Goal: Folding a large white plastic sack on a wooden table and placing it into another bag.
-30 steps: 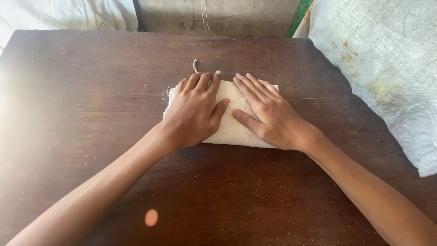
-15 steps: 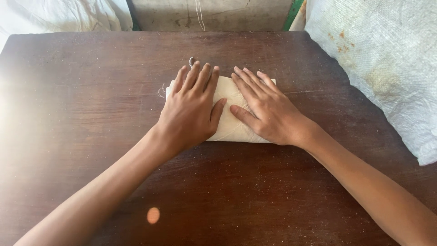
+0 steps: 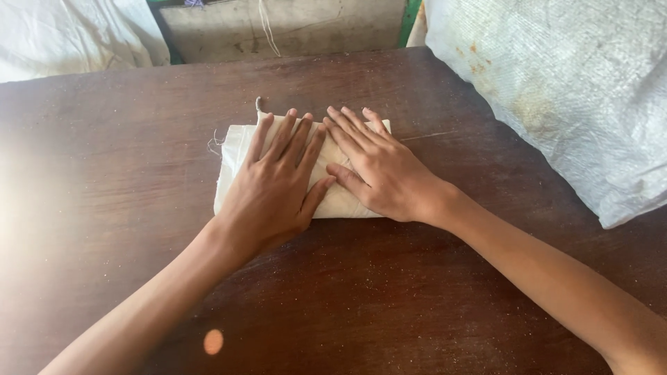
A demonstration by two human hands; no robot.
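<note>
A: Head view, quick pass. Both hands lie flat on a folded cream cotton cloth (image 3: 236,156) in the middle of a dark brown wooden counter (image 3: 104,208).

B: Left hand pose?

A: Left hand (image 3: 274,191) palm down, fingers (image 3: 281,139) spread and pointing away from the person, thumb angled out to the right. Forearm comes in from the lower left, wrist straight. It covers the middle of the cloth.

B: Right?

A: Right hand (image 3: 382,173) also palm down, fingers pointing up and to the left, thumb stretched toward the left hand's thumb; the two thumbs are just beside each other, can't tell if they touch. Forearm enters from the lower right.

B: Grip state?

A: No grip on either side. Both hands open and flat, pressing on the cloth's top, nothing pinched or curled around.

B: Cloth details?

A: Rectangular fold, lying flat, left edge bare with loose threads, a short string sticking out at its far edge. Near edge shows between the thumbs.

B: Surroundings?

A: White woven plastic sack (image 3: 556,90) with rusty stains, resting on the counter's right side, well apart from the hands. Pale white fabric (image 3: 69,35) beyond the far left corner. Counter surface has fine specks.
</note>
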